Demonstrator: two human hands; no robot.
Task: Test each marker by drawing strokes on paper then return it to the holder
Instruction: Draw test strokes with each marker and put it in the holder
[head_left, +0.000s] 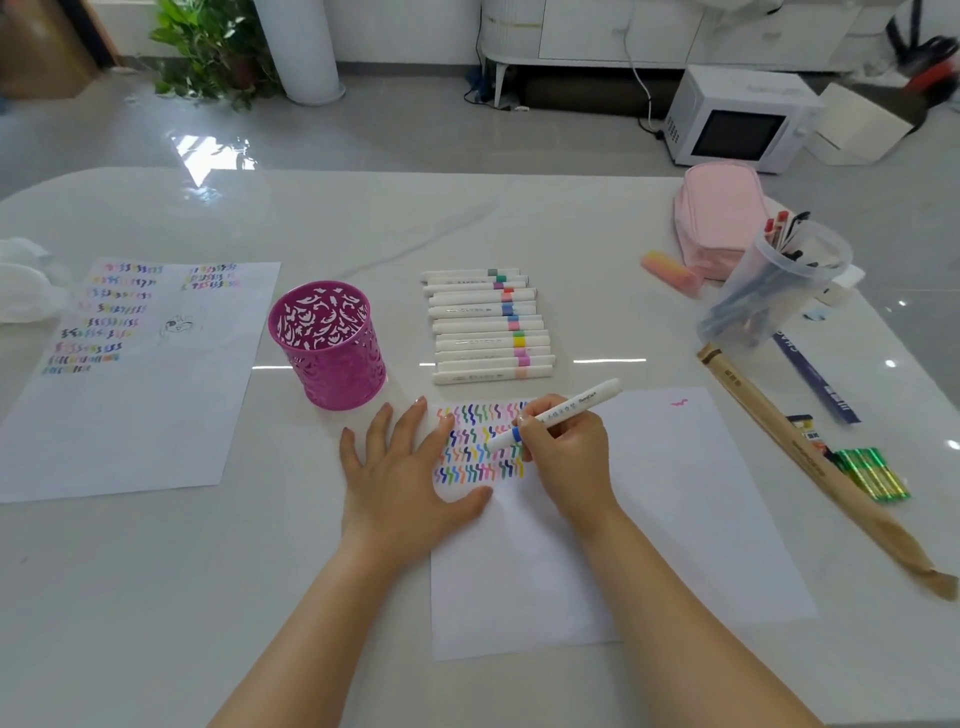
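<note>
My right hand (569, 457) grips a white marker with a blue band (576, 408), its tip down on the sheet of paper (675, 519) among rows of coloured squiggles (480, 444). My left hand (402, 467) lies flat with spread fingers on the paper's left edge, touching it. A magenta cut-out metal holder (327, 345) stands upright just behind my left hand; no marker shows inside it. Several white markers with coloured bands (488, 327) lie side by side in a stack behind the paper.
A second sheet covered in strokes (130, 384) lies at the left. At the right stand a clear cup of pens (774, 286), a pink pouch (722, 218), a pink eraser (670, 273), a brown paper-wrapped roll (810, 462), a blue ruler (815, 379) and green-wrapped batteries (872, 473).
</note>
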